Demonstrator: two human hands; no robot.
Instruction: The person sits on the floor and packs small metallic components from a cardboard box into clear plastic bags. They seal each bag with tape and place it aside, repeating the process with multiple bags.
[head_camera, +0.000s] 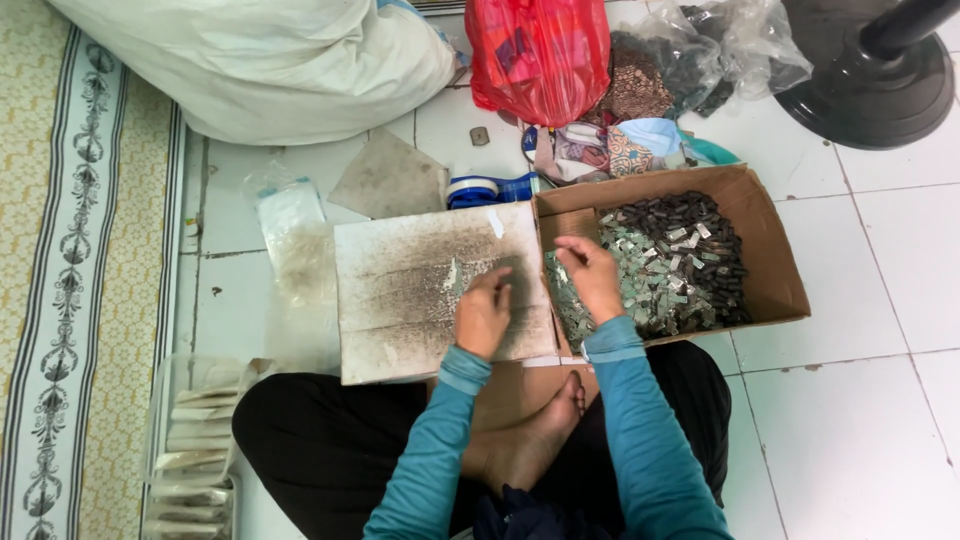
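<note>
On the white tiled floor (880, 430) stands an open brown cardboard box (775, 255) full of small grey and dark metal pieces (675, 265). Beside it lies a smudged white board (400, 290). Sorting here works best with small pinches. The right hand (592, 275) pinches pieces at the box edge; the left hand (483, 315) rests curled on the board, its grip unclear.

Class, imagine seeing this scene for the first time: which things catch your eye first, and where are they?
A bright red plastic bag sits at top centre. Below it, an open cardboard box holds a heap of small dark and silvery pieces. The left hand rests on a smudged board; the right hand reaches into the box.
</note>
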